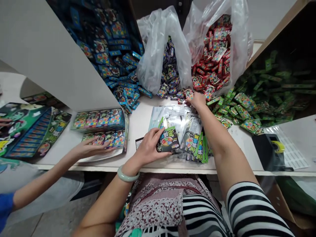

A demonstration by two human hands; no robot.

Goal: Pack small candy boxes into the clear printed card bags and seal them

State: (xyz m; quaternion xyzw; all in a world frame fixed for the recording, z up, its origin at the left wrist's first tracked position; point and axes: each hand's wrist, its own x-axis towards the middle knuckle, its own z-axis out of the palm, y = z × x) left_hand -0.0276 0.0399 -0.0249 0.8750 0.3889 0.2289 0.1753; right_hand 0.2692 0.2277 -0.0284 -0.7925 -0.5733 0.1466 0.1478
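Observation:
My left hand (148, 146) wears a pale green bangle at the wrist and grips a black and green candy packet (168, 140) between thumb and fingers. Under it and to its right lie several similar packets (194, 144) and clear plastic sleeves (181, 115). Farther forward, my right hand (198, 99) has its fingers closed on a small red box (188, 93) at the mouth of a plastic bag. Red boxes (212, 77) spill from that bag. Small purple boxes (170, 74) sit in the bag to the left.
Blue boxes (127, 95) spill out at left, green boxes (244, 110) at right. A tape dispenser (269, 151) stands near the front edge. A co-worker's hand (92, 148) is at a tray of boxes (98, 119). A green display carton (27, 128) lies far left.

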